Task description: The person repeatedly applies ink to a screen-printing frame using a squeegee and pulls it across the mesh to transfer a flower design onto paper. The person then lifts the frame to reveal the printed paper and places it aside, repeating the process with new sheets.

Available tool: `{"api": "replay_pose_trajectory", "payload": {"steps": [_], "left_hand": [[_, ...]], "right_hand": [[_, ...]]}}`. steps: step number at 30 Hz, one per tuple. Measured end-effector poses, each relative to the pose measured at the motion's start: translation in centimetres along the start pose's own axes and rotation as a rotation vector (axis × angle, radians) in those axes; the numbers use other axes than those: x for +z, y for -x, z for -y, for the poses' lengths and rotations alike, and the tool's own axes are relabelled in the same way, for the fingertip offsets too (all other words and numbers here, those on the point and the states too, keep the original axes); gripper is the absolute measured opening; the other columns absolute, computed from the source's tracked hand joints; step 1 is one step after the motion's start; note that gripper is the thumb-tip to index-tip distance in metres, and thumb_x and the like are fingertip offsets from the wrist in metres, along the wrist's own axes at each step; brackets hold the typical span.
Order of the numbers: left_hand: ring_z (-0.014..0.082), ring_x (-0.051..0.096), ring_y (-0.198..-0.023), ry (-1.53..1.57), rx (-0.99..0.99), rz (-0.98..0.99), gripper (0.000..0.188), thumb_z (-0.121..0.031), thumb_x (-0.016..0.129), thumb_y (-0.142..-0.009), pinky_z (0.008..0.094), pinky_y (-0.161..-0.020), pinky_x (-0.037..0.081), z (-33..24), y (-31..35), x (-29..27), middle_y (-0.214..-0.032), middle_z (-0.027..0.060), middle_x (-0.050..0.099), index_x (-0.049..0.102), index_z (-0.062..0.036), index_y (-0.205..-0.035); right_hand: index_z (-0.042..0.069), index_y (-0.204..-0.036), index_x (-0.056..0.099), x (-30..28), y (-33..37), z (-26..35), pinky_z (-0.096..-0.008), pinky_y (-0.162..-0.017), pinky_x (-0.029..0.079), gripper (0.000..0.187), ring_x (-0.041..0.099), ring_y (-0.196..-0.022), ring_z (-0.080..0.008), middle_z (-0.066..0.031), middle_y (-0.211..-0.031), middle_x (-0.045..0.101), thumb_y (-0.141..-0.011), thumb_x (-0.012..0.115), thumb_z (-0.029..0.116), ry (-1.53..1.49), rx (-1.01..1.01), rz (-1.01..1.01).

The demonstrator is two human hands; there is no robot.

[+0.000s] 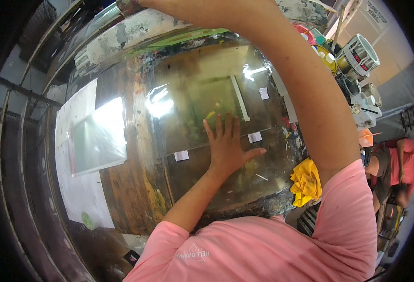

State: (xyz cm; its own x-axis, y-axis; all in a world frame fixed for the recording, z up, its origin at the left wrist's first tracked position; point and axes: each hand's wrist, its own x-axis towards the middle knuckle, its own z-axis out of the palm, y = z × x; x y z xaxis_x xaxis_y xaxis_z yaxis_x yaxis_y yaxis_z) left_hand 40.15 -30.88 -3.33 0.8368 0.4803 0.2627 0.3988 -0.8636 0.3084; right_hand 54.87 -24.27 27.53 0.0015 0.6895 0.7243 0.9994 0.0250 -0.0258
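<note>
My left hand point(225, 148) lies palm down with fingers spread on a glossy, see-through sheet point(193, 113) on the worktable. Small folded white paper tabs point(181, 155) sit around the hand, one near its thumb and one farther up on the right. Beyond the fingertips runs a narrow white strip point(240, 98). My right arm reaches far forward across the top of the view. Only part of my right hand point(171, 5) shows at the upper edge, beside a dark object point(130, 7); its fingers are cut off, so its grip is hidden.
On the left, a stack of clear plastic sleeves point(99, 141) rests on white paper point(82, 199). A crumpled yellow cloth point(306, 182) is at the table's right edge. Paint cans point(357, 56) and bottles crowd the upper right. Another person point(404, 157) is at the far right. Metal rails point(21, 160) stand left.
</note>
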Motion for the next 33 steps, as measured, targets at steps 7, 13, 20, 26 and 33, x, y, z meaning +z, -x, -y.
{"api": "replay_pose_trajectory", "payload": {"steps": [7, 13, 20, 26, 33], "left_hand": [[0.048, 0.031, -0.157, -0.05, -0.017, 0.007, 0.126, -0.097, 0.051, -0.08, 0.0772, -0.124, 0.0, -0.1, 0.0, -0.1, -0.163, 0.0291, 0.043, 0.053, 0.0052, -0.153], [0.049, 0.033, -0.155, -0.009, -0.01, -0.003, 0.123, -0.095, 0.055, -0.079, 0.076, -0.125, 0.004, 0.0, 0.1, 0.0, -0.161, 0.0296, 0.045, 0.056, 0.0046, -0.151], [0.051, 0.038, -0.151, 0.135, -0.006, -0.095, 0.118, -0.092, 0.058, -0.081, 0.0685, -0.126, 0.019, 0.4, 0.5, 1.6, -0.159, 0.0305, 0.046, 0.058, 0.0045, -0.148], [0.0501, 0.043, -0.147, 0.141, -0.008, -0.139, 0.111, -0.085, 0.068, -0.078, 0.0651, -0.124, 0.027, 0.4, 0.7, 2.3, -0.155, 0.0308, 0.05, 0.061, 0.0036, -0.145], [0.027, 0.07, -0.099, 0.858, -0.642, -0.238, 0.091, -0.045, 0.097, -0.078, 0.0409, -0.089, 0.057, 5.2, -0.3, -13.2, -0.11, 0.0142, 0.07, 0.058, -0.0009, -0.146]], "right_hand": [[-0.004, -0.081, 0.077, -0.6, -0.4, 1.0, -0.0504, -0.093, 0.053, 0.064, 0.075, -0.086, -0.039, -0.0249, -0.082, 0.075, -0.099, 0.052, 0.052, 0.074, 0.084, 0.085], [-0.003, -0.08, 0.077, -0.8, -1.1, 0.1, -0.0502, -0.088, 0.056, 0.064, 0.075, -0.088, -0.0396, -0.0255, -0.084, 0.076, -0.099, 0.053, 0.053, -0.01, 0.105, 0.149], [0.001, -0.075, 0.075, -0.1, -1.9, 1.9, -0.0441, -0.071, 0.053, 0.067, 0.07, -0.072, -0.0299, -0.0164, -0.075, 0.073, -0.101, 0.054, 0.059, 0.047, 0.193, 0.11], [0.002, -0.075, 0.072, 1.6, -0.6, 2.1, -0.0421, -0.06, 0.048, 0.059, 0.065, -0.066, -0.022, -0.0122, -0.073, 0.07, -0.101, 0.059, 0.054, 0.108, 0.11, -0.025], [0.001, -0.109, 0.068, 0.1, 1.3, 1.7, -0.0468, -0.062, 0.05, 0.053, 0.068, -0.069, -0.0313, -0.0169, -0.076, 0.071, -0.101, 0.062, 0.053, -0.005, 0.204, 0.145]]}}
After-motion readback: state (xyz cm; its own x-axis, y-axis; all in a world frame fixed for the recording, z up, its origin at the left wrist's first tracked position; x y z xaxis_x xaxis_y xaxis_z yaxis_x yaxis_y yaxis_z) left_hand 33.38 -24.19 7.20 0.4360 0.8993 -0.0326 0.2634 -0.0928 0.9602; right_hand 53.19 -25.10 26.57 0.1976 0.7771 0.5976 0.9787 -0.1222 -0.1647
